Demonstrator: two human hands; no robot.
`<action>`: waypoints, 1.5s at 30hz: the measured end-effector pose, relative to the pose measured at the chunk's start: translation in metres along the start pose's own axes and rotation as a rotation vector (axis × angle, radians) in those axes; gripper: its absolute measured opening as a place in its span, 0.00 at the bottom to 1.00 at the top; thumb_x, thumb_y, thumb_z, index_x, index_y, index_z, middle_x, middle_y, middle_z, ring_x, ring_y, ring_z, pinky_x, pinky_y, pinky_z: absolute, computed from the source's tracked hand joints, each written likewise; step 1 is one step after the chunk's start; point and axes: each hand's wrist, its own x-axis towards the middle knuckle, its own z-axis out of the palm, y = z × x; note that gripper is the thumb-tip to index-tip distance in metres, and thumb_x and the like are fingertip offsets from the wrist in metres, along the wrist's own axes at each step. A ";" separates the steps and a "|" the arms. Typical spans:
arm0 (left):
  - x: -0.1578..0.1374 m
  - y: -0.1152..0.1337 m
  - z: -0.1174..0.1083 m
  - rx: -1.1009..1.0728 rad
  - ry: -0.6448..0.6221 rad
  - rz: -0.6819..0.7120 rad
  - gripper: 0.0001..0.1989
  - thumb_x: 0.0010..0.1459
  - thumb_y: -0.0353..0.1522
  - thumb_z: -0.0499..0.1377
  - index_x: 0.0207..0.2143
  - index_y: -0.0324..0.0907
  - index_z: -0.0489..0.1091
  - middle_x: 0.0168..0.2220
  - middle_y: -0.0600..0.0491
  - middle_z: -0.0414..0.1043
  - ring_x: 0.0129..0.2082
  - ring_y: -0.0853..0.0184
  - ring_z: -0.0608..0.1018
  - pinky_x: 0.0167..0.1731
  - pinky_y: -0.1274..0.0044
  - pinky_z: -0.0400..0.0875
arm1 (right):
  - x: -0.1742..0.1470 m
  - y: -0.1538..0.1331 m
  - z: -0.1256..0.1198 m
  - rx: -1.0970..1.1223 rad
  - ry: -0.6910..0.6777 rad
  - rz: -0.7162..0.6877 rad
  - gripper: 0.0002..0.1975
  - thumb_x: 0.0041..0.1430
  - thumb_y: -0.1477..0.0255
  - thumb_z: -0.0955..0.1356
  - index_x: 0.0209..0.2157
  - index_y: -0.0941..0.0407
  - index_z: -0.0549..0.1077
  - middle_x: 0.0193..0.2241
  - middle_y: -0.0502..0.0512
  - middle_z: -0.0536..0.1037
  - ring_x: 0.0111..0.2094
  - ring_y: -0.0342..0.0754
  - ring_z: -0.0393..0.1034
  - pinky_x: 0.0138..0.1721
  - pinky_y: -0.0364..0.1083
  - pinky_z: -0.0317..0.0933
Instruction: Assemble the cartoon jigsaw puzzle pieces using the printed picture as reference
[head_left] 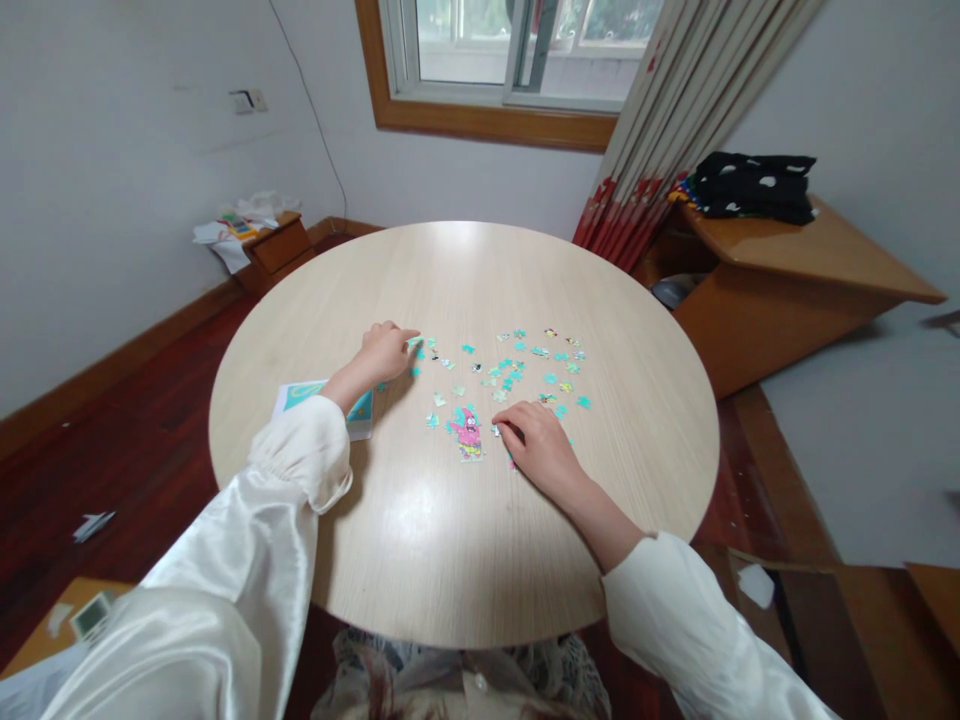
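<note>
Pink starfish-character jigsaw pieces form a joined section (469,432) on the round table between my hands. My left hand (384,352) reaches past it to the upper left. Its index finger is stretched out to a teal puzzle piece (415,341), the other fingers are loosely bent, and nothing is gripped. Just right of the joined section, my right hand (541,447) rests low with thumb and index finger closed at a small puzzle piece (495,431), which they partly cover. Several loose teal pieces (512,370) lie scattered beyond my right hand.
Under my left forearm lies a printed teal sheet (300,393). The round table (465,280) stands near a window and a curtain (675,90). A wooden desk (795,270) with dark folded cloth (754,187) is at the right; a small cabinet (281,250) stands at the back left.
</note>
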 end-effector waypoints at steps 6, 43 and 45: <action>0.000 0.018 0.003 -0.010 0.003 0.076 0.24 0.59 0.25 0.49 0.57 0.45 0.68 0.47 0.42 0.68 0.45 0.54 0.68 0.44 0.67 0.59 | 0.000 0.001 0.001 -0.019 0.001 -0.011 0.08 0.60 0.77 0.64 0.34 0.55 0.75 0.33 0.56 0.77 0.37 0.52 0.68 0.40 0.50 0.58; -0.080 0.045 -0.007 -0.233 0.106 0.235 0.07 0.50 0.25 0.55 0.24 0.42 0.59 0.31 0.51 0.69 0.38 0.60 0.70 0.41 0.69 0.58 | -0.035 0.043 -0.072 0.051 0.047 0.175 0.08 0.58 0.74 0.64 0.33 0.55 0.76 0.33 0.56 0.76 0.37 0.51 0.71 0.41 0.52 0.65; -0.082 0.047 -0.008 -0.235 0.103 0.227 0.07 0.50 0.25 0.54 0.24 0.43 0.58 0.29 0.52 0.68 0.36 0.61 0.69 0.40 0.69 0.58 | -0.037 0.037 -0.074 0.071 0.027 0.168 0.08 0.58 0.75 0.64 0.33 0.55 0.75 0.34 0.56 0.76 0.37 0.50 0.71 0.41 0.52 0.65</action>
